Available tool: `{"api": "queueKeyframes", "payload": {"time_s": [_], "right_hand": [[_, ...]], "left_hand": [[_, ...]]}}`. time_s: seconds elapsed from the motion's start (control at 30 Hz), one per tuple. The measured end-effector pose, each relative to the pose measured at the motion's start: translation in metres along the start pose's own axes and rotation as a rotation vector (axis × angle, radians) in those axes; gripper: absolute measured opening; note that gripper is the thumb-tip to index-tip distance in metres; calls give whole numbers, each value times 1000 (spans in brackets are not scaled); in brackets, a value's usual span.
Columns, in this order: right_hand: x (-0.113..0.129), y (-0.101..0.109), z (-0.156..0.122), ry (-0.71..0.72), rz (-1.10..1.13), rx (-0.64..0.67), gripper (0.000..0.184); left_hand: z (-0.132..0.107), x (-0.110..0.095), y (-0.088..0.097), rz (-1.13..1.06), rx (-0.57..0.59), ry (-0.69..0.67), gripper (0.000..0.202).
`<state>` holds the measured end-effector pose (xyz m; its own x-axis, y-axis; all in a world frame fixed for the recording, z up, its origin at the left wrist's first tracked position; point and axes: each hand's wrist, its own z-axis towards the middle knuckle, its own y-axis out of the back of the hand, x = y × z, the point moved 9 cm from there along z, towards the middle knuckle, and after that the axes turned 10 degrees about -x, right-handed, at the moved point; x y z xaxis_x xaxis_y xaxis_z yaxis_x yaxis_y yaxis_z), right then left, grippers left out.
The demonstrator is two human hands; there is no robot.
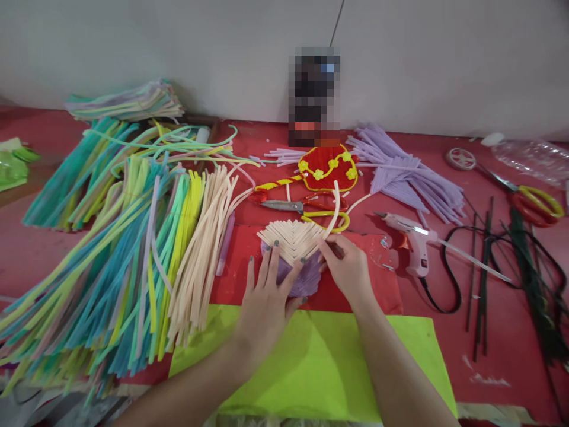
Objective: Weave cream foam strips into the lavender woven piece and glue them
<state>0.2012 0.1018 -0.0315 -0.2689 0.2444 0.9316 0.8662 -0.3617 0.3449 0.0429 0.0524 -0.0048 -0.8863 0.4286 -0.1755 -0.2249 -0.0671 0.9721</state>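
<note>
A fan-shaped piece made of cream pipe cleaners point(291, 232) laid in a V pattern lies over a purple pipe-cleaner backing point(306, 283). My left hand point(265, 305) rests on this piece with its fingers spread, pressing it down. At the right edge my right hand point(349, 270) pinches a loose cream pipe cleaner point(336, 207), which curves up and away from the piece. Just beyond are scissors with red and yellow handles point(306, 209). Behind them sits a red fan point(326, 168) with yellow flowers and a twisted handle.
Bundles of coloured pipe cleaners point(133, 261) fill the left, with purple ones point(404, 172) at the back right. A glue gun point(413, 240) with its cord, more scissors point(533, 201) and dark green stems point(524, 267) lie rightward. A yellow-green sheet point(311, 362) lies in front.
</note>
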Motion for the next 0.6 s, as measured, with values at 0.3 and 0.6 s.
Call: {"api": "queueKeyframes", "payload": {"time_s": [0.3, 0.6], "right_hand": [[2, 2, -1, -50, 57, -43, 28], [2, 9, 0, 4, 54, -119, 46]], "left_hand": [[2, 0, 2, -9, 5, -24, 53], [0, 2, 0, -6, 35, -33, 54]]}}
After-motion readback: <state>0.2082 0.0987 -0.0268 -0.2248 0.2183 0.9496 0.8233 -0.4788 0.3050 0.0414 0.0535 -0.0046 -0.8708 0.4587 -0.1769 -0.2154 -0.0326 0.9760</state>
